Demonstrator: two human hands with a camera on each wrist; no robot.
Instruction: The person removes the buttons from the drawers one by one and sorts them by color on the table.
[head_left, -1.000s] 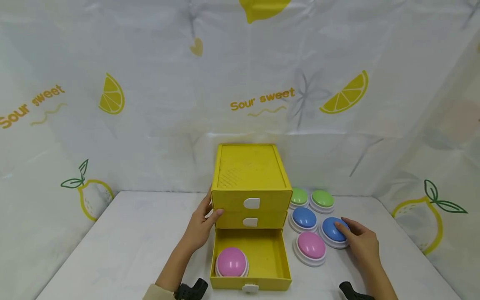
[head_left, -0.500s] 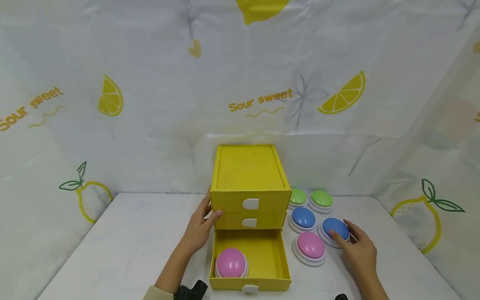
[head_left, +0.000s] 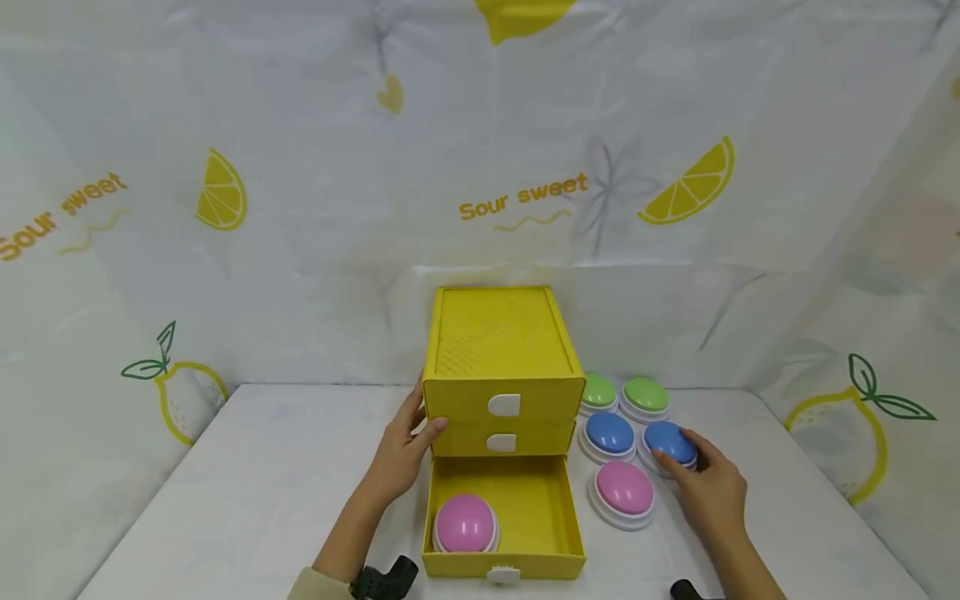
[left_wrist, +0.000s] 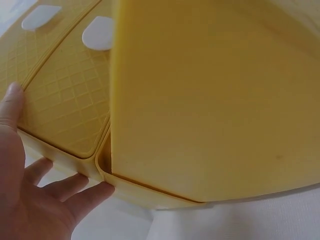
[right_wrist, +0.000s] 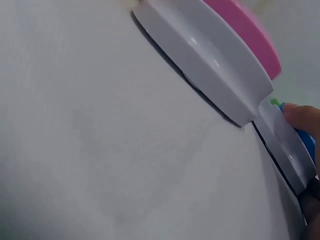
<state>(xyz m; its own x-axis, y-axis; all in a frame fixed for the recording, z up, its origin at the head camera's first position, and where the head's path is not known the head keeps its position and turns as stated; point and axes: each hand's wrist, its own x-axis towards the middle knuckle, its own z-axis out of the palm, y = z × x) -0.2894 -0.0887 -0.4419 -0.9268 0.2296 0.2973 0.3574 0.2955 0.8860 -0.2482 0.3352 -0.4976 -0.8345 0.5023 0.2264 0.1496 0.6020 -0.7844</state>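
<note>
My left hand (head_left: 400, 457) rests against the left side of a yellow drawer cabinet (head_left: 498, 333). In the left wrist view its thumb touches the drawer fronts while spread fingertips lie on the side wall. The bottom drawer (head_left: 536, 508) is pulled out and holds a pink domed buzzer button (head_left: 465, 523) at its left. My right hand (head_left: 712, 492) holds a blue buzzer button (head_left: 670, 442) with a white base, thumb at its near side and fingers at the far right. Its thumb (right_wrist: 302, 119) shows at the edge of the right wrist view; other fingers are mostly hidden.
Right of the cabinet stand another blue buzzer button (head_left: 609, 433), a pink one (head_left: 625, 487) and two green ones, near green (head_left: 645, 394) and partly hidden green (head_left: 598, 390). A lemon-print sheet (head_left: 330, 317) hangs behind the white table (head_left: 247, 467).
My right hand has shifted its grip on the blue buzzer button and slid it slightly back, closer to the green ones. The left hand and the drawer stay put.
</note>
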